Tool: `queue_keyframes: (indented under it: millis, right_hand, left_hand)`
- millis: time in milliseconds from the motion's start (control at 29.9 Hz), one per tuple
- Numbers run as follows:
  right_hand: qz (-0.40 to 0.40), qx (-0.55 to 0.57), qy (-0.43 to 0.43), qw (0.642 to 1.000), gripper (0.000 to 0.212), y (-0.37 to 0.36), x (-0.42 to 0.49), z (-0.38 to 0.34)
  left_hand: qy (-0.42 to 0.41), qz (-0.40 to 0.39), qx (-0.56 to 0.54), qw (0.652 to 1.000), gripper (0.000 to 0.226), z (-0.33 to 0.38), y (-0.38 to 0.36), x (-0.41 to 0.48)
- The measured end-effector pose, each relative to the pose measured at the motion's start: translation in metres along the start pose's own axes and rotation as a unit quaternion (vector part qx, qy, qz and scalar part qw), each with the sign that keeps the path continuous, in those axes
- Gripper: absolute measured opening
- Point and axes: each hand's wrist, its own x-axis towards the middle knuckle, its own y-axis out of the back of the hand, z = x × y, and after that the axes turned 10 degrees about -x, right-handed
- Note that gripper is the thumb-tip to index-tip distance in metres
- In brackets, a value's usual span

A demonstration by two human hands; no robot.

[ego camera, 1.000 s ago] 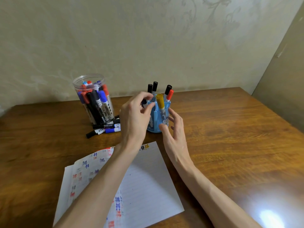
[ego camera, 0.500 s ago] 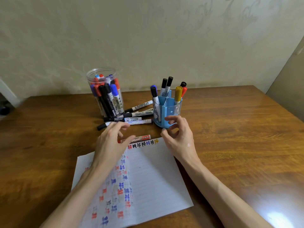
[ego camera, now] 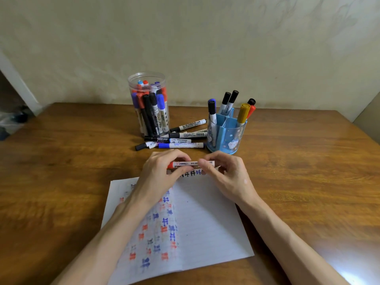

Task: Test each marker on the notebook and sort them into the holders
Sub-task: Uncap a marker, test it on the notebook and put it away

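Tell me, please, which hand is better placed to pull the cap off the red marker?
The left, probably. The left hand grips the red marker at its red cap end, while the right hand pinches the white barrel, well placed to steady it above the notebook.

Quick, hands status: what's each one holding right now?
Left hand: closed, gripping the red marker at its cap end.
Right hand: closed, pinching the same marker's barrel.
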Motion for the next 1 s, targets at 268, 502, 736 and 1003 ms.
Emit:
queue_keyframes:
  millis: [268,502,736,1003]
  right_hand:
    - [0.072,0.188,-0.085,0.976,0.031,0.017,-0.002,-0.006]
    - [0.001,0.221,-0.098,0.970,0.029,0.008,-0.004,-0.016]
    - [-0.011,0.167,-0.043,0.985,0.026,0.016,-0.003,-0.020]
    - [-0.007,0.155,-0.038,0.987,0.024,0.031,-0.003,-0.022]
  left_hand:
    - [0.025,-0.021,-0.031,0.999,0.047,-0.007,0.004,-0.002]
    - [-0.018,-0.041,-0.032,0.998,0.035,-0.001,0.004,-0.001]
    - [0.011,-0.073,-0.066,0.995,0.021,0.004,0.001,0.001]
    - [0.066,-0.124,-0.151,0.979,0.032,0.007,0.012,0.002]
